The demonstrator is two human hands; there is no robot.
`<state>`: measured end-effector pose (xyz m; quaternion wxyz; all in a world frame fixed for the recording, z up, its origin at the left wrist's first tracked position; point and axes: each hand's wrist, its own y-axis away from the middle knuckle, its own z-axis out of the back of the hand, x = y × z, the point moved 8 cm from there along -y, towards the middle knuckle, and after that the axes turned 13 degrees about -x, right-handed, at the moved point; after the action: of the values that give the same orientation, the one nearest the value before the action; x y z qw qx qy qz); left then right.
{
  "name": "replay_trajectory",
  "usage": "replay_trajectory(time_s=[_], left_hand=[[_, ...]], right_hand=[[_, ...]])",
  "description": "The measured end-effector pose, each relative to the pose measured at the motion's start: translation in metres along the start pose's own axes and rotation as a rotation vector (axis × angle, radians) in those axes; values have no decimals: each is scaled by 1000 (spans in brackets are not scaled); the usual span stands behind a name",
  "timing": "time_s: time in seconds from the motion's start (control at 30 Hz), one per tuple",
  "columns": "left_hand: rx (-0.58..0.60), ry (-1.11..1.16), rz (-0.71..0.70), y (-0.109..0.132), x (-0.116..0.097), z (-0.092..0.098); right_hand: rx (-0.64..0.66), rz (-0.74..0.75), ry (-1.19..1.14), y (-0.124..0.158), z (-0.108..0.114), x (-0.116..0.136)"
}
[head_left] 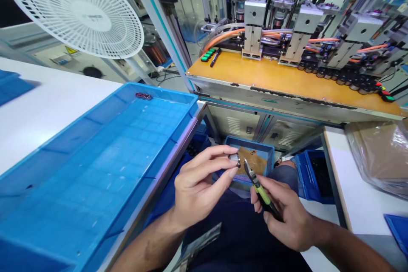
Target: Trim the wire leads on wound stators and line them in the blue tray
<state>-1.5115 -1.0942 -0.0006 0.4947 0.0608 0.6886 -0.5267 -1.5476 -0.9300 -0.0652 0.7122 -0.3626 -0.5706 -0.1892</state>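
While the left hand [196,187] pinches a small metal part [234,158] between fingertips, just beside the pliers [262,193] clasped in the right hand [290,214], a slipping tip could knock it loose.

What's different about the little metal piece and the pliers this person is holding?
Size: the metal piece is short and stubby, while the pliers are clearly longer.
Colour: the metal piece looks silvery grey; the pliers have green-and-black handles.
Hold: the metal piece is pinched in the left hand; the pliers are in the right hand.
Shared: both are held up.
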Motion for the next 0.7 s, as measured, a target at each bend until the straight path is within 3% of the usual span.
replay_trajectory(time_s=[0.4, 0.57, 0.7], left_hand=[[-1, -29, 19, 2, 4, 1], [54, 15, -42, 5, 4, -1], [43, 179, -73, 7, 4, 1]], right_hand=[[-37, -135, 19, 9, 1, -21], [-53, -142, -67, 1, 7, -6], [-20, -162, -39, 2, 18, 9]])
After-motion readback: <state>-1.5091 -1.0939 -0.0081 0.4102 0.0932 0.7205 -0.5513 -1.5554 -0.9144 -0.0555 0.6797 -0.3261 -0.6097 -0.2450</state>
